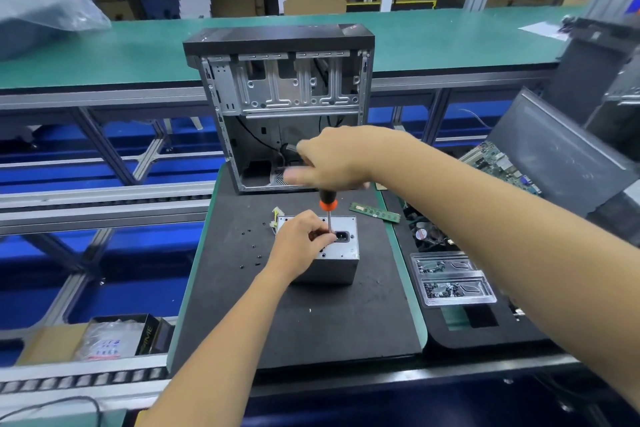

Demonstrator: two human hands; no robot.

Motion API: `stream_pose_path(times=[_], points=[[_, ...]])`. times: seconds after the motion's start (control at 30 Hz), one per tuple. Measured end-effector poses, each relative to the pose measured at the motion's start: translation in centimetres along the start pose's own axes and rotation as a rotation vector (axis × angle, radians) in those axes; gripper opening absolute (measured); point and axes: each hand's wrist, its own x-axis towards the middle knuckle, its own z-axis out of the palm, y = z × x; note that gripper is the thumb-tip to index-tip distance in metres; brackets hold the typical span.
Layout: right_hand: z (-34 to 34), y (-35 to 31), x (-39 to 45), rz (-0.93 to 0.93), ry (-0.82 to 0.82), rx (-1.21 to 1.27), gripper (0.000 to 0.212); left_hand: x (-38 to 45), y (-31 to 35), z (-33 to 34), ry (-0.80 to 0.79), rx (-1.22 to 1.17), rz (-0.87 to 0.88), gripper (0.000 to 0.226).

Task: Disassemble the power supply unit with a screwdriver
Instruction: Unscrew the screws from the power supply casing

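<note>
power supply unit (332, 263) stands on the black mat (311, 329) before the open computer case (280, 107) | left hand (299, 246) pinches the shaft low | right hand (332, 161) grips the upright screwdriver (328, 208) by its handle | loose screws (251, 255) lie left, RAM stick (374, 212) right

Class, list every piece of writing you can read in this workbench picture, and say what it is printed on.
"ME", the end of a longer word, stands on the black box at lower left.
Red and blue print on the plastic bag beside it is too blurred to read.
The label on the memory stick is too small to read.
</note>
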Motion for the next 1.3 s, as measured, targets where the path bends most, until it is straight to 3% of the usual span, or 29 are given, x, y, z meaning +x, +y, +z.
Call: stream_pose_path(times=[0.07, 0.13, 0.4, 0.53, 0.6, 0.7, 0.8, 0.87, 0.97, 1.1, 1.2, 1.3], points=[[0.2, -0.2, 0.1, -0.010, 0.093, -0.145, 0.031, 0.0, 0.0, 0.0, 0.000, -0.014, -0.016, 0.010], [0.2, -0.3, -0.1, -0.040, 0.064, -0.100, 0.022, -0.1, -0.1, 0.0, 0.005, -0.024, -0.012, 0.012], [-0.5, 0.2, -1.2, -0.214, -0.079, 0.057, 0.024, 0.0, -0.1, 0.1, 0.005, -0.021, -0.016, 0.017], [0.3, -0.5, -0.5, -0.079, 0.012, -0.036, 0.033, -0.1, -0.2, 0.2, 0.002, -0.035, -0.029, 0.009], [0.5, -0.4, -0.1, -0.063, 0.098, -0.141, 0.023, 0.0, -0.2, 0.2, -0.002, -0.040, -0.033, 0.007], [0.1, 0.2, -0.4, -0.129, 0.010, 0.080, 0.006, 0.0, -0.2, 0.1, 0.004, -0.034, -0.025, 0.007], [0.1, 0.6, -0.7, -0.167, -0.028, 0.194, 0.016, 0.0, -0.2, 0.2, 0.002, -0.020, -0.010, 0.008], [0.5, 0.7, -0.6, -0.099, 0.055, 0.127, 0.017, 0.0, -0.2, 0.2, -0.001, -0.030, -0.026, 0.008], [0.8, 0.6, -0.2, -0.013, 0.143, -0.195, 0.024, 0.1, -0.3, 0.2, 0.000, -0.042, -0.044, 0.008], [0.5, 0.8, -0.2, -0.113, 0.047, 0.033, 0.008, 0.1, -0.3, 0.2, 0.006, -0.029, -0.031, 0.009], [0.1, 0.7, -0.8, -0.209, -0.045, 0.159, 0.024, 0.0, -0.2, 0.1, 0.019, -0.015, -0.017, 0.011], [0.6, 0.5, -0.8, -0.203, 0.026, 0.140, 0.017, 0.0, -0.2, 0.2, 0.018, -0.013, -0.019, 0.010]])
